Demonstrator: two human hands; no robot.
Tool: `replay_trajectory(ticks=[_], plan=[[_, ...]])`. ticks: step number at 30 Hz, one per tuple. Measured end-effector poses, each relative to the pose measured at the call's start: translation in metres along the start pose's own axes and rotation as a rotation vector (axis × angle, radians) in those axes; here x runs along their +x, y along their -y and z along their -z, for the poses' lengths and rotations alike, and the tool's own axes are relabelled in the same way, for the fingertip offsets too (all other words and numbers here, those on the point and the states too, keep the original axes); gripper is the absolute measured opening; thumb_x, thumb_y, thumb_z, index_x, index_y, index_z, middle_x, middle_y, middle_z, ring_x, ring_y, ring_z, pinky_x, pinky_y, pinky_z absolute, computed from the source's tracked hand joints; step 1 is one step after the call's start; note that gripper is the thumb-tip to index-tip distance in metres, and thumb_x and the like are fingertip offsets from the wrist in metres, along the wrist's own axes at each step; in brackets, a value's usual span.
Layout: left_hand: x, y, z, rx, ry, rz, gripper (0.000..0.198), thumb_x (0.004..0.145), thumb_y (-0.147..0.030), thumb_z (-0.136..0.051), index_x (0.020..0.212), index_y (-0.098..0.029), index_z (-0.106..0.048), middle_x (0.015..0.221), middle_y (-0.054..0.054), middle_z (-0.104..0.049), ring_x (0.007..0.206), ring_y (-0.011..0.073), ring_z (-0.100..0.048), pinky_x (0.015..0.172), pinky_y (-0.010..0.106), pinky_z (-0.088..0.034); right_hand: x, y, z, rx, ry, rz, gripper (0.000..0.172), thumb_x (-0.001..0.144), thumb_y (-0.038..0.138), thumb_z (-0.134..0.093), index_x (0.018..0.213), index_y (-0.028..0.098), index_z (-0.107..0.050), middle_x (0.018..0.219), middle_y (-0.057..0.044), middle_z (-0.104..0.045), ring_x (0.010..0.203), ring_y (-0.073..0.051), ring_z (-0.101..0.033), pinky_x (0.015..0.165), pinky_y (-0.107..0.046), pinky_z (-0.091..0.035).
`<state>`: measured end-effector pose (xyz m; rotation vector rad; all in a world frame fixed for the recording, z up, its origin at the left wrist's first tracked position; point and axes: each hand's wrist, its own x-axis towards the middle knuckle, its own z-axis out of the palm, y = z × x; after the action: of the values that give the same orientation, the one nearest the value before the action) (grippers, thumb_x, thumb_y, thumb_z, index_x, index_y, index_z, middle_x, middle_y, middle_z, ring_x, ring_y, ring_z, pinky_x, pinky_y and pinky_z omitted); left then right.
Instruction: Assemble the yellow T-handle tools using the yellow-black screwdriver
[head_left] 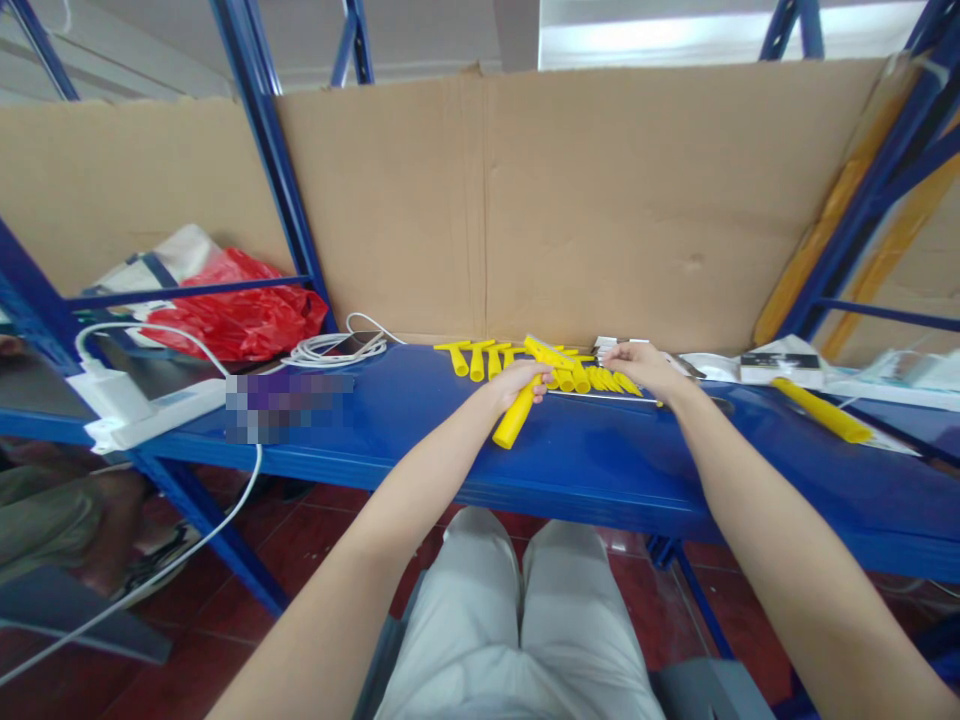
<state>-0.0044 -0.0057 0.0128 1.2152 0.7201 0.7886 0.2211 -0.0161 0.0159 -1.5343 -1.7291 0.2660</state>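
Observation:
My left hand (523, 382) is wrapped round the handle of a yellow scraper (514, 422), its wide head tilted up toward the back. Farther right, my right hand (639, 362) has its fingers drawn together at a small white and grey box (610, 343); what they pinch, if anything, is too small to make out. Between and behind the hands, several more yellow scrapers (477, 362) lie in a row on the blue shelf (420, 420). Small yellow pieces (604, 380) lie beside them, just left of my right hand.
Cardboard (600, 200) stands along the back. To the left are a coiled white cable (330, 350), a power strip (172, 412) and a red plastic bag (240, 305). A yellow tube-like piece (821, 410) and a white box (781, 367) lie right. Another person's leg (52, 510) shows lower left.

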Motion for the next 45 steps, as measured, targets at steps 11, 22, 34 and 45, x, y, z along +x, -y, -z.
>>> replay_trajectory(ticks=[11,22,34,45], plan=[[-0.003,0.001,-0.005,0.095,0.051,-0.015,0.014,0.089,-0.007,-0.048,0.079,-0.018,-0.047,0.051,-0.009,-0.042,0.033,0.0030,-0.035,0.036,0.015,-0.027,-0.002,0.026,-0.040,0.260,0.045,0.132,0.024,0.069,0.040,-0.071,0.065,0.019,-0.058,0.062,0.000,-0.060,0.062,-0.014,-0.055,0.068,-0.030,-0.049],[-0.004,-0.001,-0.006,0.136,0.028,-0.016,0.018,0.089,-0.006,-0.043,0.076,-0.018,-0.046,0.049,-0.008,-0.043,0.033,0.0039,-0.035,0.036,0.016,-0.028,0.000,0.027,-0.045,0.067,-0.056,0.120,0.008,0.075,0.017,-0.059,0.067,0.019,-0.060,0.070,-0.004,-0.066,0.073,-0.017,-0.061,0.076,-0.032,-0.049],[-0.006,-0.002,-0.009,0.122,0.022,-0.016,0.021,0.090,-0.004,-0.041,0.076,-0.017,-0.046,0.048,-0.008,-0.044,0.032,0.0037,-0.036,0.034,0.016,-0.027,-0.002,0.025,-0.047,0.244,-0.039,0.021,0.010,0.071,0.025,-0.065,0.065,0.018,-0.061,0.065,-0.001,-0.062,0.067,-0.015,-0.057,0.071,-0.030,-0.049],[-0.006,-0.002,-0.008,0.085,0.049,-0.022,0.016,0.089,-0.006,-0.043,0.079,-0.018,-0.047,0.050,-0.008,-0.044,0.032,0.0032,-0.034,0.035,0.015,-0.026,0.002,0.024,-0.051,0.443,-0.098,-0.205,0.040,0.055,0.037,-0.080,0.079,0.020,-0.053,0.084,-0.001,-0.062,0.077,-0.015,-0.056,0.069,-0.028,-0.045]])
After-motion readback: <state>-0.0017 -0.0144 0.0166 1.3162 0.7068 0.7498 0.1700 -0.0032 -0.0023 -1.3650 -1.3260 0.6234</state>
